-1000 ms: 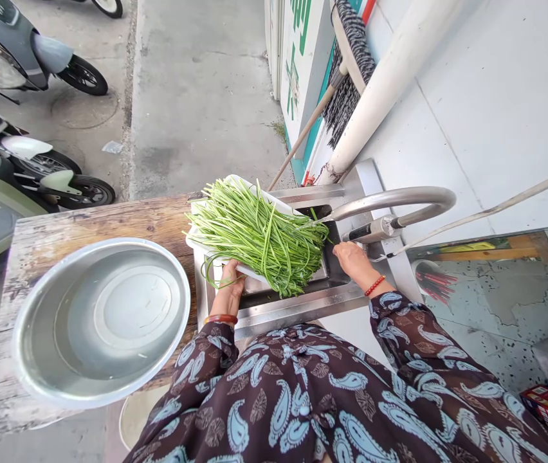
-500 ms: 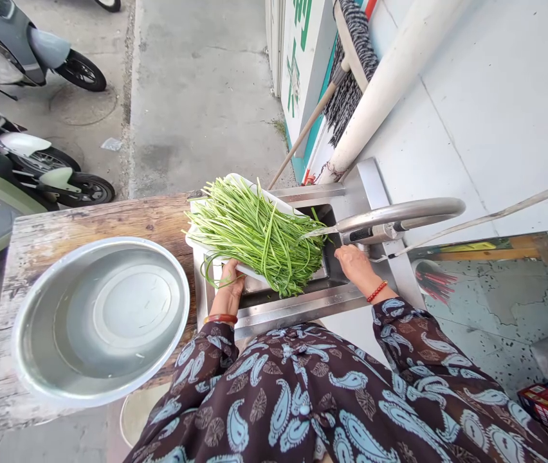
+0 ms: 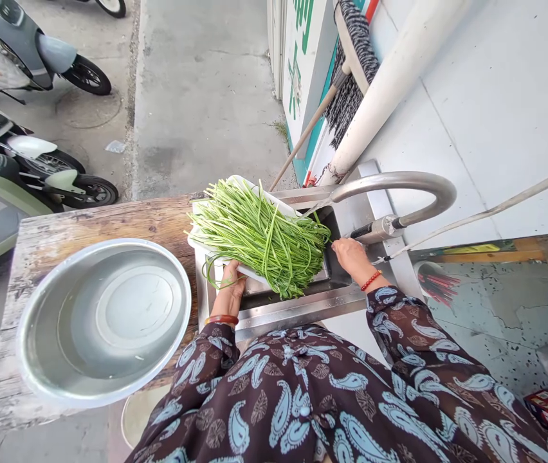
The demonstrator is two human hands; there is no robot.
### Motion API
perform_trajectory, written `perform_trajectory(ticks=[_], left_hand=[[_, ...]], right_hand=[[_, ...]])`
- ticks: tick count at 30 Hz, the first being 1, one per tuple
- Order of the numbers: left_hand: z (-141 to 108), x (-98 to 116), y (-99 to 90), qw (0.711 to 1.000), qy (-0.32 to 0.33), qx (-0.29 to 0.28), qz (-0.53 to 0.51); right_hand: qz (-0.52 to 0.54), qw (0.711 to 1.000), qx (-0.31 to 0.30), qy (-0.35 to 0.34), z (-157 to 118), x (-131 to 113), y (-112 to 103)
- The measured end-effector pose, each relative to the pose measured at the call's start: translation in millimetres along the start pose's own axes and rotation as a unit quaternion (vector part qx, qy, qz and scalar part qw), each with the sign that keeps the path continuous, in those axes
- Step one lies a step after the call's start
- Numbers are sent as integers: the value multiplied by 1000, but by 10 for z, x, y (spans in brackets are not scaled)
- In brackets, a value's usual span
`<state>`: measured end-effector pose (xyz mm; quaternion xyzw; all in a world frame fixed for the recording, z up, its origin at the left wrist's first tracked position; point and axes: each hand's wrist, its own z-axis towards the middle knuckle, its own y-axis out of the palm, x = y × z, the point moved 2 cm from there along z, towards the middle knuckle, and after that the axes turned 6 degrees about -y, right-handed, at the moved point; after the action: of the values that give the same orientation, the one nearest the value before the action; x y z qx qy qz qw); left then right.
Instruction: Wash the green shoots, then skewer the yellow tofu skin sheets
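Observation:
A thick bundle of long green garlic chives (image 3: 259,235) lies heaped in a white plastic basket (image 3: 199,243) set over the steel sink (image 3: 278,316). My left hand (image 3: 229,286) is closed on the basket's near rim, thumb on top, with a few stems looping beside it. Right of the chives, my right hand (image 3: 352,258) is closed beside the base of the curved faucet (image 3: 399,182). What its fingers grip there is hidden. A thin stream of water leaves the spout and falls toward the far right end of the chives.
A large metal basin (image 3: 105,321) holding water stands on the wooden table (image 3: 153,217) to the left. A mop (image 3: 351,71) and a white pipe (image 3: 394,83) rise behind the sink. A hose (image 3: 486,211) crosses at right; parked scooters (image 3: 27,148) stand far left.
The faucet's spout has swung away from me, toward the sink's far side, and the water stream with it. My right hand has shifted slightly left and away from me. My left hand stays on the basket.

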<state>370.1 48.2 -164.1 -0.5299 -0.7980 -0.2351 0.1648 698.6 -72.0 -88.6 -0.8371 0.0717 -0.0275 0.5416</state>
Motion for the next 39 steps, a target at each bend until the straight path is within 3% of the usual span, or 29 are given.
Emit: perform_trajectory(ticks=[19,39], left_hand=[[59,-11,-16,1000,0,-3,6],[-94,-3,56,1000,2,-26,2]], right_hand=[[95,995,35,-20,-144,98,-169],[143,987,70,-21,-228,143,-123]])
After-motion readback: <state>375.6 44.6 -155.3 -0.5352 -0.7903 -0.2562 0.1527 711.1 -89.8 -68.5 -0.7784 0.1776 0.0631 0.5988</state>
